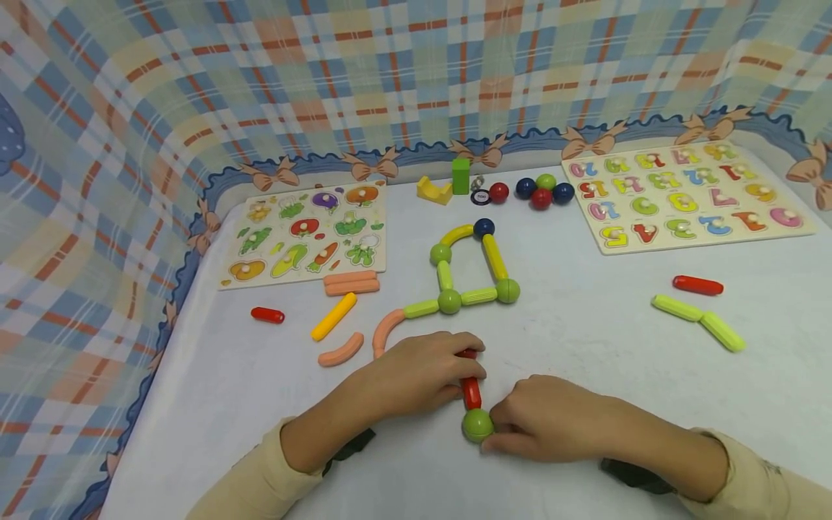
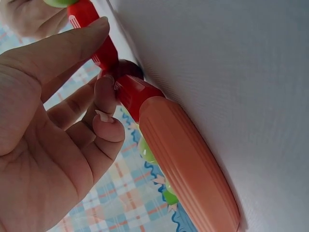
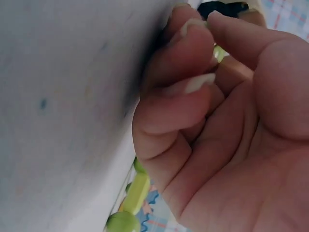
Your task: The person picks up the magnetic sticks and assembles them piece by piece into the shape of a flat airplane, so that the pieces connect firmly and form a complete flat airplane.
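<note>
In the head view my left hand (image 1: 425,372) grips a red rod (image 1: 471,393) whose lower end joins a green ball (image 1: 478,425). The left wrist view shows its thumb along the red rod (image 2: 91,24) and fingertips by a dark red ball (image 2: 129,69). From that ball another red rod (image 2: 137,94) leads to a curved orange rod (image 2: 183,159). My right hand (image 1: 552,419), fingers curled, pinches the green ball's right side. In the right wrist view the right hand (image 3: 212,121) mostly hides the ball.
Beyond the hands lies a loop of rods (image 1: 479,296) and balls. Vegetable (image 1: 234,231) and number puzzle boards (image 1: 656,191) stand at the back, with loose balls (image 1: 541,198) between. Left lie an orange-yellow rod (image 1: 334,316) and curved rod (image 1: 341,350); right, green rods (image 1: 723,332).
</note>
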### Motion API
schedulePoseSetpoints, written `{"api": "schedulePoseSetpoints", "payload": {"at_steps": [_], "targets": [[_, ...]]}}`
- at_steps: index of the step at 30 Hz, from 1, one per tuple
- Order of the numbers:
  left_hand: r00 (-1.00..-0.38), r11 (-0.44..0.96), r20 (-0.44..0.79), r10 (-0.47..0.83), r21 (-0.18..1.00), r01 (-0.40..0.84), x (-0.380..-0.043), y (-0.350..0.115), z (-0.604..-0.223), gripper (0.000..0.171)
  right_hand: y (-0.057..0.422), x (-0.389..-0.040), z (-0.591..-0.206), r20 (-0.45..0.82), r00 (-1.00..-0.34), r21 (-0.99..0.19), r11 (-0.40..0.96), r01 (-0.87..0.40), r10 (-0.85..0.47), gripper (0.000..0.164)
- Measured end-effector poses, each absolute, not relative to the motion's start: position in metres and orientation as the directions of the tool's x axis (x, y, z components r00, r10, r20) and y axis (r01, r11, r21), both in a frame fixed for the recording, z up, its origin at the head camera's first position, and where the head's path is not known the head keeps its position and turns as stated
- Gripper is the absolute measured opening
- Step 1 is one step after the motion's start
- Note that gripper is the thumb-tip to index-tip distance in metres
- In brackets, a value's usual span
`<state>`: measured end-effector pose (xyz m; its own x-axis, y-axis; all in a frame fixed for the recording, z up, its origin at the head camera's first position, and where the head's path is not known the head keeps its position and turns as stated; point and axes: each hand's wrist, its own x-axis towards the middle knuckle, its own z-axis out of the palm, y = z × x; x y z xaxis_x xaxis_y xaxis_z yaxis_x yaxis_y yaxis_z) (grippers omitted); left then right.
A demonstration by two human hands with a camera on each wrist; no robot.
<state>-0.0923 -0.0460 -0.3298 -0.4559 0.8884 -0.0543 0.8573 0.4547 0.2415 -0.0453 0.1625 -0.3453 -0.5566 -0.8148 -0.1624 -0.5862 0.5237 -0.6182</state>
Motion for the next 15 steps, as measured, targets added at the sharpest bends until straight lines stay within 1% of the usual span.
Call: {"api": "schedulePoseSetpoints", "payload": {"at_steps": [2,4,6,9,12,15], "targets": [[-0.458,0.457,-0.057,0.887,0.24,0.856,-0.092,-0.046,-0.33,0.026,0.166,-0.049,-0.345,-0.18,-0.534,-0.639,0.511,-0.574,-0.826,0.028],[-0.459,0.46,-0.061,0.886,0.24,0.855,-0.092,-0.045,-0.329,0.027,0.171,-0.054,-0.344,-0.228,-0.516,-0.661,0.52,-0.541,-0.826,0.026],[-0.462,0.464,-0.071,0.884,0.246,0.851,-0.093,-0.046,-0.329,0.029,0.178,-0.062,-0.342,-0.299,-0.51,-0.671,0.558,-0.488,-0.807,0.026],[-0.475,0.479,-0.081,0.876,0.261,0.838,-0.093,-0.049,-0.325,0.033,0.19,-0.075,-0.337,-0.438,-0.507,-0.674,0.644,-0.362,-0.743,0.028],[-0.513,0.511,-0.072,0.855,0.278,0.813,-0.094,-0.059,-0.32,0.036,0.206,-0.089,-0.336,-0.538,-0.521,-0.648,0.721,-0.247,-0.662,0.032],[-0.577,0.57,-0.074,0.814,0.294,0.767,-0.097,-0.073,-0.313,0.038,0.225,-0.105,-0.336,-0.573,-0.551,-0.632,0.755,-0.175,-0.607,0.035]]}}
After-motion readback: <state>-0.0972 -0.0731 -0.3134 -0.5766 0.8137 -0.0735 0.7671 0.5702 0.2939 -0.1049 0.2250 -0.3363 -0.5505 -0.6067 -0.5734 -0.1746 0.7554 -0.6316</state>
